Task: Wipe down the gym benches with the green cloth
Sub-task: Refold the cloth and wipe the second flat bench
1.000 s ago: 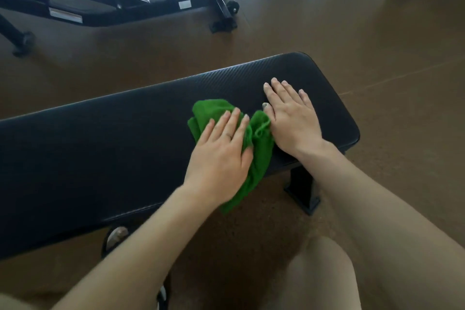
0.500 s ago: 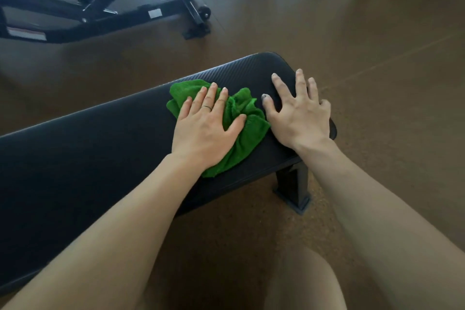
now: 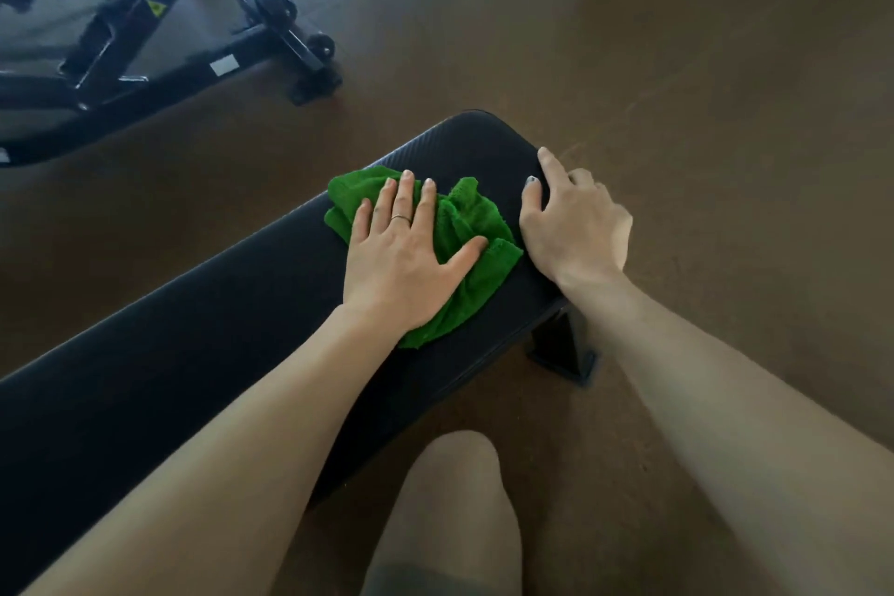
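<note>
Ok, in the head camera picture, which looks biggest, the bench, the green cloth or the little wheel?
1. bench, by far the largest.
2. green cloth, partly covered by the left hand.
3. wheel, smallest, though it sits farther from the camera.

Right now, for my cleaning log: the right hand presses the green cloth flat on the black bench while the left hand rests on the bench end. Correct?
Not quite, the hands are swapped. The head view shows the left hand pressing the green cloth flat on the black bench, while the right hand rests on the bench end.

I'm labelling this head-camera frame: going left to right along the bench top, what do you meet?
Bare bench pad → left hand pressing flat on the green cloth → right hand at the bench's end.
</note>
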Demonstrator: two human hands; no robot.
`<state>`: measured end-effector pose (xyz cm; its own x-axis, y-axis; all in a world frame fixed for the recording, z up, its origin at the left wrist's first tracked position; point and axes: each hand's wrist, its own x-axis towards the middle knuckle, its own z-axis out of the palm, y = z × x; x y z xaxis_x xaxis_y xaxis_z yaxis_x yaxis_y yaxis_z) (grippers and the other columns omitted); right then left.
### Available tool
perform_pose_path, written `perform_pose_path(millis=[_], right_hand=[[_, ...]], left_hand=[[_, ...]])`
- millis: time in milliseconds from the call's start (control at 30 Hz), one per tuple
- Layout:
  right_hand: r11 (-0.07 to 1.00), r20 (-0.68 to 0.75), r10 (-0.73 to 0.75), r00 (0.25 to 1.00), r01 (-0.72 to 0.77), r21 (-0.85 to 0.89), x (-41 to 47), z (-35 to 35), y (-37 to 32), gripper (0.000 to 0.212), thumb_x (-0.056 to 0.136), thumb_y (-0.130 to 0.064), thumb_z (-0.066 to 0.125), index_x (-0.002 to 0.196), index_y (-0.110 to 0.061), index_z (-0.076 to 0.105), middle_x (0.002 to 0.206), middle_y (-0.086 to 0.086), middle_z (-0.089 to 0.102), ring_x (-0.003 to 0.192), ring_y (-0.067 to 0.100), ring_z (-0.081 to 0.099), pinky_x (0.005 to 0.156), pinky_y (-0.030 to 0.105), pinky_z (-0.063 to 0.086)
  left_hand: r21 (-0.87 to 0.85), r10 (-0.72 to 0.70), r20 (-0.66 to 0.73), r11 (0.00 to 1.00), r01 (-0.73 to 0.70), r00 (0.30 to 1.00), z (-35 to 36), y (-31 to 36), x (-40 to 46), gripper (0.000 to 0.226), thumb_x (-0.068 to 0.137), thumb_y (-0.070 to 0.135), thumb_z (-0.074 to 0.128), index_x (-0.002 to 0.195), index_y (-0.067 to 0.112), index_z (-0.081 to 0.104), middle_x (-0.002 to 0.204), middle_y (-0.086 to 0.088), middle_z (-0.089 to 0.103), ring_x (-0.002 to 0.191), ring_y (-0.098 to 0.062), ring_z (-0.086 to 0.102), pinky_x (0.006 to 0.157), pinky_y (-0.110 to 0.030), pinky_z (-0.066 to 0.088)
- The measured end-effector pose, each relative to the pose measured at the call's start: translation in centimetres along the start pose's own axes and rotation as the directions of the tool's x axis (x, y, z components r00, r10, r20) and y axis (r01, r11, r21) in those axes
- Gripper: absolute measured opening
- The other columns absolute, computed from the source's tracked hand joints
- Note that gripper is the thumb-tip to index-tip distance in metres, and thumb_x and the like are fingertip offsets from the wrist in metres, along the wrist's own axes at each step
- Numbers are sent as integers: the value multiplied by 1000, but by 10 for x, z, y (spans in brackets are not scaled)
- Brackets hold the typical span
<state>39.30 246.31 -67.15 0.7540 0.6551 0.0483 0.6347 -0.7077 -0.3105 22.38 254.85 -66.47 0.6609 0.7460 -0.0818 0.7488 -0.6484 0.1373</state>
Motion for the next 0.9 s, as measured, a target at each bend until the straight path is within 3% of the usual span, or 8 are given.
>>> perform_pose_path(millis=[267, 433, 533, 667, 900], right_hand=[[995, 44, 19, 999, -23, 100, 0, -5, 2, 51, 108, -42, 24, 158, -39, 32, 143, 2, 57, 123, 27, 57, 91, 43, 42], [953, 248, 39, 968, -110, 281, 7, -22, 27, 50, 107, -46, 32, 156, -40, 37, 156, -4, 49, 139, 28, 48, 109, 44, 39], [937, 216, 52, 975, -122, 329, -1, -19, 40, 49, 107, -51, 33, 152, -36, 45, 146, 0, 59, 132, 31, 54, 106, 45, 44], [896, 99, 118, 988, -149, 419, 2, -6, 33, 41, 105, -46, 37, 132, -31, 64, 118, -2, 72, 111, 25, 65, 92, 38, 51], [798, 199, 107, 974, -204, 567, 14, -1, 45, 38, 107, -36, 34, 106, -28, 72, 108, -4, 71, 103, 20, 63, 88, 37, 48]], left_hand=[[11, 40, 29, 999, -40, 999, -2, 6, 6, 95, 92, 81, 15, 165, 21, 3, 172, -4, -4, 158, -20, -7, 129, -43, -2], [16, 159, 58, 987, -160, 986, 3, 30, -61, 90, 95, 79, 11, 164, 23, -2, 172, -1, -9, 158, -18, -11, 128, -42, -5], [55, 165, 54, 984, -168, 985, 5, 35, -77, 84, 98, 73, 5, 164, 22, -2, 171, -1, -9, 157, -17, -11, 128, -41, -5], [31, 207, 52, 977, -209, 977, 4, 38, -39, 76, 101, 68, 9, 164, 25, 1, 171, 3, -6, 158, -15, -9, 128, -39, -4], [0, 101, 71, 995, -101, 992, 0, 64, 92, 77, 103, 66, 20, 165, 23, 7, 173, 1, 0, 159, -16, -3, 128, -40, -2]])
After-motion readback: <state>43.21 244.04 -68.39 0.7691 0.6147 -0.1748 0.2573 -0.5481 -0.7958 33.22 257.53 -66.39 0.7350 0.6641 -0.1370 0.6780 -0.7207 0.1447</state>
